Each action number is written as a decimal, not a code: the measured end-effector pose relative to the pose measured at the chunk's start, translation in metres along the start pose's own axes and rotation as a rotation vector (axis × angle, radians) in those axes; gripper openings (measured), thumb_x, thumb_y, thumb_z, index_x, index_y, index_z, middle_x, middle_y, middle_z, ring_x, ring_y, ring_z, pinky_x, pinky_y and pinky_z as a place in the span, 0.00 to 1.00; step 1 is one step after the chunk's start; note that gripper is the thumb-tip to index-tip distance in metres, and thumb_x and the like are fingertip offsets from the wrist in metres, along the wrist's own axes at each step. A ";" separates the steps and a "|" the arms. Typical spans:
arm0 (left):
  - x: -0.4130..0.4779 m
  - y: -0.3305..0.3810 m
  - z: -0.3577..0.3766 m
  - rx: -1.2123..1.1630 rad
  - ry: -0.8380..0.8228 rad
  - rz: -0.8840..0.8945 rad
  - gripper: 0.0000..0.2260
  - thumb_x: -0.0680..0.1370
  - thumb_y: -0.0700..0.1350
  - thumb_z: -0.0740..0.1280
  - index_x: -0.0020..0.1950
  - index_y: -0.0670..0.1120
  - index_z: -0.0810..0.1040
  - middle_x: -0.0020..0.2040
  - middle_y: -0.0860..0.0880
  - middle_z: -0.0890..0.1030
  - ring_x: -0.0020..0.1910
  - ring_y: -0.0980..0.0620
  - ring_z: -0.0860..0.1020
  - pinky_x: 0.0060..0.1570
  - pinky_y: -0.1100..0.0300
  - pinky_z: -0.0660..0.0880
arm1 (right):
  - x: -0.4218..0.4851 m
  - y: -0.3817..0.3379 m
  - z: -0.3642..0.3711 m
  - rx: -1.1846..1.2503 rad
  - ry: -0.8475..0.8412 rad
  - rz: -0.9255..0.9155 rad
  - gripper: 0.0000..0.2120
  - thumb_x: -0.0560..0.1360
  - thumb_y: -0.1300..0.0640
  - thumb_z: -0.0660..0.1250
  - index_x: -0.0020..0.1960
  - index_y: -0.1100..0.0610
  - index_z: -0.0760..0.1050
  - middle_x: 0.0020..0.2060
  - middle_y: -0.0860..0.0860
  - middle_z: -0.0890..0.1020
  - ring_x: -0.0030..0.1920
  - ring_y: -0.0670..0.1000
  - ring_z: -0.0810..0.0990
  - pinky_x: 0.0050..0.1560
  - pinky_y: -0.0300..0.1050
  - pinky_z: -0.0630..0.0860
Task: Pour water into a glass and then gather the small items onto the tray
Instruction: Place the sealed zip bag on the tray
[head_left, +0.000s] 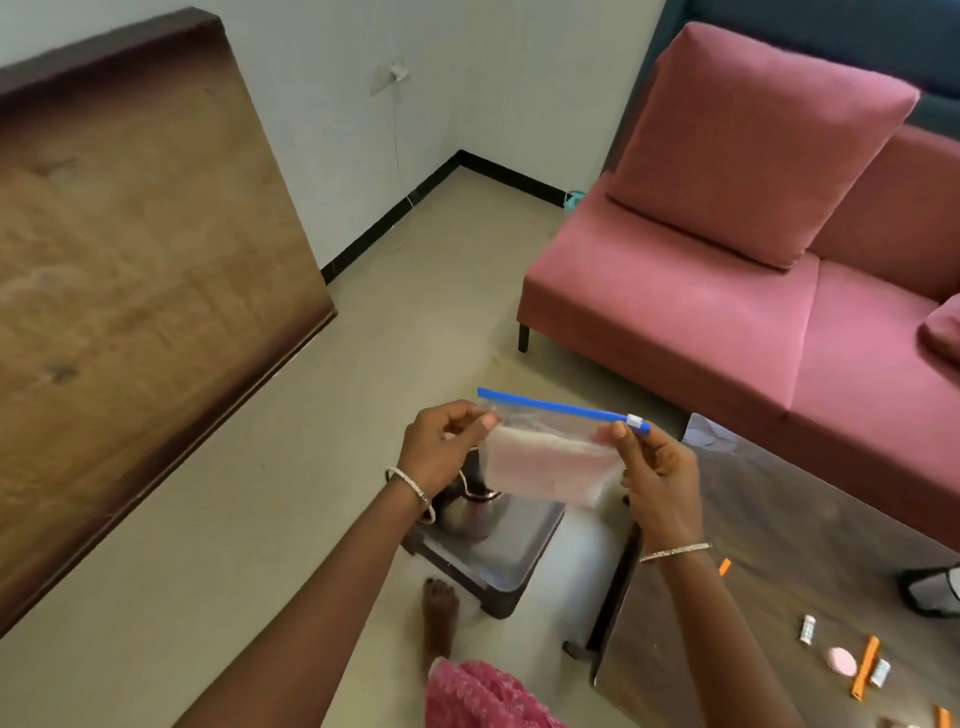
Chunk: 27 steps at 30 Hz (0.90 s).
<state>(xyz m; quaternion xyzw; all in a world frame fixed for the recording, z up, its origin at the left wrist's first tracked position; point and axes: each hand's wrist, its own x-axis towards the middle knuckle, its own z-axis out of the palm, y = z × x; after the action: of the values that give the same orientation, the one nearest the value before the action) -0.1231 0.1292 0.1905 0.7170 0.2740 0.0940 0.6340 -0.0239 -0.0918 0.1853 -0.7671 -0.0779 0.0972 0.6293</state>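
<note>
Nearest me, lower right: small items loose on the table (779, 519): pink disc (842, 661), orange stick (866, 665), white vial (808, 630). All lie well apart from the tray (498, 564).

Mid-frame, both hands are up. The left hand (441, 447) pinches the zip bag (550, 462) at its left top corner. The right hand (657, 467) pinches the right end, just beside the white slider (634, 420). The bag hangs between them with the blue strip uppermost, its long axis left-to-right and dipping slightly rightward.

Under the left hand, the tray sits on a dark stool (498, 603), with a steel jug (470, 514) standing on it.

Judgement: the items lie right of and nearer than the right hand, so it is closer for gathering. The tray is on the left hand's side.

Beyond: pink sofa (701, 312).
</note>
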 end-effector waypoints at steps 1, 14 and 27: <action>0.016 0.004 0.001 0.017 -0.020 0.007 0.06 0.76 0.45 0.71 0.50 0.45 0.85 0.46 0.49 0.86 0.46 0.52 0.82 0.52 0.59 0.76 | 0.011 -0.001 0.004 0.014 0.024 0.004 0.09 0.80 0.54 0.66 0.46 0.50 0.84 0.41 0.45 0.88 0.31 0.38 0.78 0.31 0.32 0.74; 0.180 -0.065 0.008 0.208 -0.178 -0.239 0.08 0.79 0.51 0.66 0.49 0.53 0.84 0.51 0.46 0.85 0.54 0.44 0.80 0.56 0.43 0.78 | 0.116 0.096 0.082 0.096 0.128 0.301 0.14 0.82 0.57 0.63 0.50 0.66 0.82 0.42 0.55 0.85 0.44 0.51 0.85 0.46 0.42 0.83; 0.222 -0.151 0.017 0.423 -0.192 -0.393 0.10 0.77 0.52 0.68 0.39 0.51 0.84 0.28 0.54 0.78 0.29 0.54 0.73 0.40 0.59 0.72 | 0.103 0.194 0.116 0.238 0.147 0.667 0.13 0.81 0.52 0.64 0.47 0.56 0.84 0.44 0.51 0.87 0.51 0.50 0.85 0.56 0.48 0.81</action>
<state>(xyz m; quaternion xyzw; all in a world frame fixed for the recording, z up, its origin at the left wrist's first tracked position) 0.0289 0.2352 -0.0053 0.7721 0.3598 -0.1577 0.4996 0.0464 0.0056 -0.0317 -0.6768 0.2337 0.2501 0.6518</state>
